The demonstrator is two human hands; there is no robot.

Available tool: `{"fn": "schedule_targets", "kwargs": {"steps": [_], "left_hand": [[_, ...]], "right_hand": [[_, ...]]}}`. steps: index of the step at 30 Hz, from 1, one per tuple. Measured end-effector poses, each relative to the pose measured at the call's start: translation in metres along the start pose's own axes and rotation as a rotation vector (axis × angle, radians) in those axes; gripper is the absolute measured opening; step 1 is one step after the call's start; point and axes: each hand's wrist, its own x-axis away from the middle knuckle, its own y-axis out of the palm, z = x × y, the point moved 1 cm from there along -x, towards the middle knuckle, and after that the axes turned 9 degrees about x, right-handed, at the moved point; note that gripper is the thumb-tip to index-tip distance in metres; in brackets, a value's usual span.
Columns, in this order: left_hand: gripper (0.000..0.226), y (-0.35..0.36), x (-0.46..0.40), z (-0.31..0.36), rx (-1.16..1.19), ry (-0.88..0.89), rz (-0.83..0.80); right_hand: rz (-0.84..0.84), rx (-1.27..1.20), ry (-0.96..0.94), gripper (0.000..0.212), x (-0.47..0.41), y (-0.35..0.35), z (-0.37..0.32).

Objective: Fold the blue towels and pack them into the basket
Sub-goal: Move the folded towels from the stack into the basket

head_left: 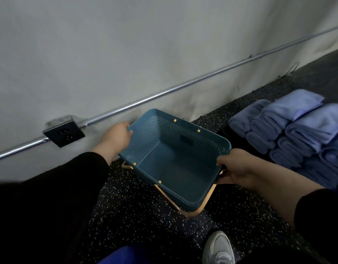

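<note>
A dark teal perforated plastic basket [202, 139] with wooden handles folded down along its sides sits tilted over the speckled floor, and nothing lies inside it. My left hand [116, 138] grips its far left corner, thumb over the rim. My right hand [238, 168] holds the near right edge, thumb on top of the rim and fingers under it. To the right, several folded blue towels [290, 126] are stacked in rows on the floor, apart from the basket.
A grey wall [126, 54] rises right behind the basket, with a metal conduit pipe [164, 92] and a black power outlet [64, 134] on it. Below the basket lie the dark speckled floor [137, 206] and my grey shoe [218, 248].
</note>
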Motion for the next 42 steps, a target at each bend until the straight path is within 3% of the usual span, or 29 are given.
{"fn": "schedule_targets", "kwargs": {"steps": [12, 22, 28, 33, 42], "left_hand": [[0.019, -0.136, 0.066, 0.128, 0.158, 0.286, 0.155], [0.009, -0.191, 0.202, 0.316, 0.557, 0.489, 0.076], [0.009, -0.121, 0.300, 0.437, 0.664, 0.635, -0.137], [0.011, -0.021, 0.377, 0.516, 0.589, 0.764, -0.309], [0.025, 0.164, 0.446, 0.572, 0.458, 0.740, -0.471]], "right_hand": [[0.207, -0.053, -0.239, 0.017, 0.153, -0.065, -0.033], [0.738, 0.099, -0.410, 0.019, 0.335, -0.196, -0.006], [0.952, 0.030, -0.316, 0.015, 0.429, -0.298, 0.088], [1.117, -0.022, -0.135, 0.016, 0.474, -0.372, 0.196], [1.269, 0.007, 0.181, 0.021, 0.445, -0.451, 0.358]]}}
